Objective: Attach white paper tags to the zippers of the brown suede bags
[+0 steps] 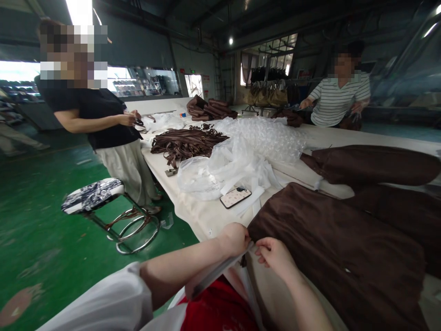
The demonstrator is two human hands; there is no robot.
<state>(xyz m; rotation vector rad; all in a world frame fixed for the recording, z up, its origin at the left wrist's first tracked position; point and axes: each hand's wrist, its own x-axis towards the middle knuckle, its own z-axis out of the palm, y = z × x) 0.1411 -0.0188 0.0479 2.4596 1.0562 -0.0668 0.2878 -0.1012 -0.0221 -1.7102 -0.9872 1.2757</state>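
My left hand [234, 239] is closed at the near corner of a brown fabric bag [337, 243] that lies flat on the table. A translucent whitish plastic strip [220, 271] runs from its fingers down toward my lap. Just right of it, my right hand [275, 255] has its thumb and fingers bent together close to the same corner. What the right fingertips pinch is too small to make out. A small dark piece [243, 261] hangs below the two hands.
A patterned phone [236, 197] lies beyond my hands, near crumpled clear plastic bags [220, 170]. Behind are a heap of brown straps [189, 143] and more brown bags [375, 164]. A stool [93, 195] stands left. Two people, left and far right, work at the table [165, 191].
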